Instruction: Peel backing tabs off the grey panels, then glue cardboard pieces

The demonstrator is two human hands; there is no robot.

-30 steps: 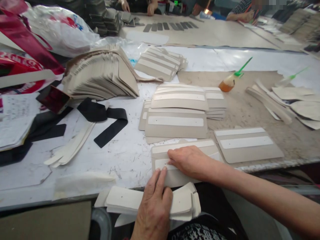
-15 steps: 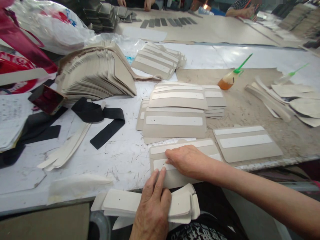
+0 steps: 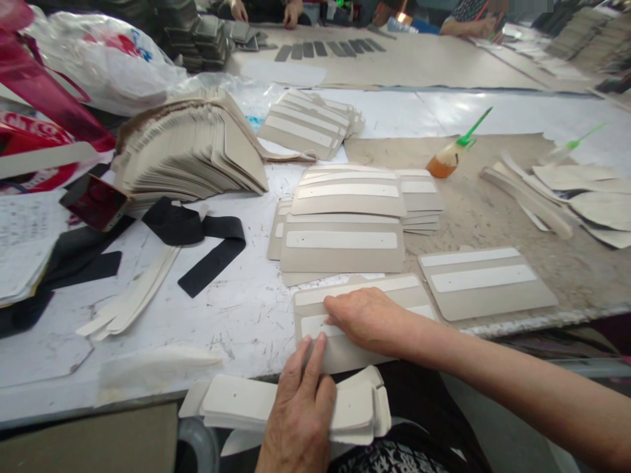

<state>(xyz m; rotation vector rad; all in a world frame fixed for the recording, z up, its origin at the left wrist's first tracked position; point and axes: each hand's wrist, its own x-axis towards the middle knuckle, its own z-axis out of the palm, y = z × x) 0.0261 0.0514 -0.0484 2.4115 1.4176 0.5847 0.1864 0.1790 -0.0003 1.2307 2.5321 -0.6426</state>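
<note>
A grey card (image 3: 394, 290) lies at the table's front edge with two white strips on it. My right hand (image 3: 367, 318) rests flat on the lower white strip (image 3: 312, 326), fingers stretched out and pressing it down. My left hand (image 3: 300, 414) holds a stack of white strips (image 3: 236, 401) over my lap, just below the table edge. Its index and middle fingers reach forward and touch the card's front edge next to my right fingertips.
Piles of finished cards (image 3: 342, 253) lie just behind, one more card (image 3: 486, 282) to the right. A glue bottle with a green nozzle (image 3: 451, 157) lies further back. A fanned heap of grey cards (image 3: 192, 148), black strips (image 3: 210, 246) and loose white strips (image 3: 133, 295) fill the left. Other people's hands (image 3: 290, 12) work at the far end.
Both hands stay almost where they were on the card and the strip stack. Only the view has shifted slightly.
</note>
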